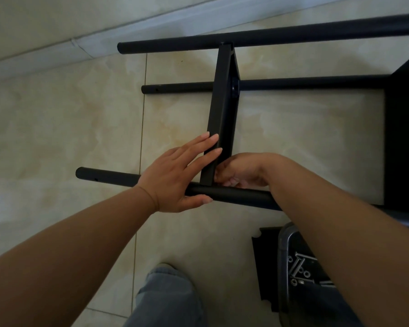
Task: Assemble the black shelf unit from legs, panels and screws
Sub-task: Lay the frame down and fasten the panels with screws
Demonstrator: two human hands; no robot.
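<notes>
The black shelf unit lies on its side on the tiled floor. Its round legs run left to right: a near leg (pixel 109 177), a middle leg (pixel 175 88) and a far leg (pixel 257 40). A narrow black panel (pixel 222 107) stands on edge between the near and far legs. My left hand (pixel 177 175) lies with straight fingers against the panel's left face, thumb under the near leg. My right hand (pixel 243 171) curls in at the joint of panel and near leg; what its fingers hold is hidden.
A grey tray (pixel 284 267) with several silver screws (pixel 299 267) and washers sits at the lower right, on a flat black panel (pixel 261 267). A larger black panel (pixel 404 138) closes the unit at the right. My knee in jeans (pixel 165 300) is at the bottom. A wall skirting runs along the top left.
</notes>
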